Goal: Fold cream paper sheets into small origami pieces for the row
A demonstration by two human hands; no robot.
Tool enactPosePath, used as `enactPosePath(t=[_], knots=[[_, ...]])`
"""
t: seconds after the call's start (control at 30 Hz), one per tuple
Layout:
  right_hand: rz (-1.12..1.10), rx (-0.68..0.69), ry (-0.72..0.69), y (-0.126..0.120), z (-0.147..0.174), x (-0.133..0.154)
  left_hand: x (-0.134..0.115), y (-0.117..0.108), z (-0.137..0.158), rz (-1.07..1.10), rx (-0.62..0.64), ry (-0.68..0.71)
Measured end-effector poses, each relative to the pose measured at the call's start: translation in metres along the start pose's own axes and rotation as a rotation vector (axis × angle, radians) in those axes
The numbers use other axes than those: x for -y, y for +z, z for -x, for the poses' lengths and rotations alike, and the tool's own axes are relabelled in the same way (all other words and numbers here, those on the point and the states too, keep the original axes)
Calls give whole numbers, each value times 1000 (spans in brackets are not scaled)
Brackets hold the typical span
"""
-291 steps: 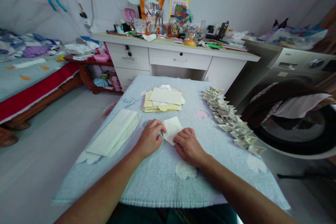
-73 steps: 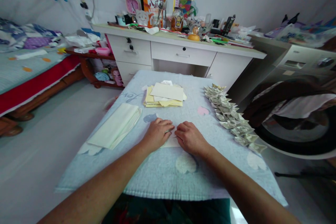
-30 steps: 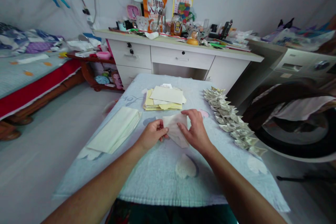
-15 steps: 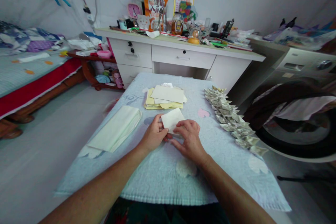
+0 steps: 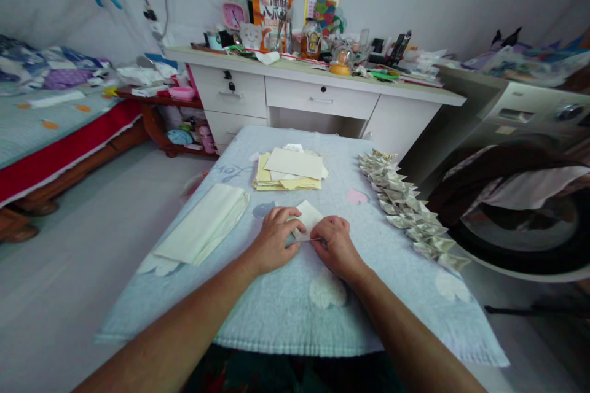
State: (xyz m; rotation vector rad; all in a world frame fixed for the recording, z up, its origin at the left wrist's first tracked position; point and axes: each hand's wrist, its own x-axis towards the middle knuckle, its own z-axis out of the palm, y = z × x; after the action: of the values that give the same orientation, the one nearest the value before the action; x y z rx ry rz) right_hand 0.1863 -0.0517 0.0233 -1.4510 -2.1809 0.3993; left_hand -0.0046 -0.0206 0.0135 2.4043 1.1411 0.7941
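Observation:
A small cream sheet of paper (image 5: 306, 218) is between my two hands, low over the cloth-covered table (image 5: 276, 319). My left hand (image 5: 278, 239) has its fingers curled over the paper's left side, with the thumb at the near edge. At the right corner, my right hand (image 5: 334, 242) pinches the paper between thumb and fingers. Part of the sheet is hidden under the fingers. Beyond it lies a pile of cream and yellow paper sheets (image 5: 295, 163). To the left rests a folded stack of pale paper (image 5: 203, 224).
Rows of folded paper pieces (image 5: 405, 206) line the table's right side. Behind the table stands a white desk (image 5: 322, 98) crowded with jars and an orange bag (image 5: 271, 9). A washing machine (image 5: 530, 110) is at right, a bed (image 5: 55, 129) at left.
The paper has come down nearer the table and turned, one corner now pointing away. My left hand has shifted over its left side; my right fingers have closed on its right corner.

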Motion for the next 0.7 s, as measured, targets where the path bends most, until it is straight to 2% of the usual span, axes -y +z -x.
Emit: enactPosePath(t=[0.13,0.47,0.7], knots=[[-27,3,68,2,-1,-4,2,5,-1,-15,72,-19],[128,-56,264,8,-2,-11,-2,6,-3,-64,65,-89],[205,-81,284,13,-3,-10,-4,9,-4,-125,71,-103]])
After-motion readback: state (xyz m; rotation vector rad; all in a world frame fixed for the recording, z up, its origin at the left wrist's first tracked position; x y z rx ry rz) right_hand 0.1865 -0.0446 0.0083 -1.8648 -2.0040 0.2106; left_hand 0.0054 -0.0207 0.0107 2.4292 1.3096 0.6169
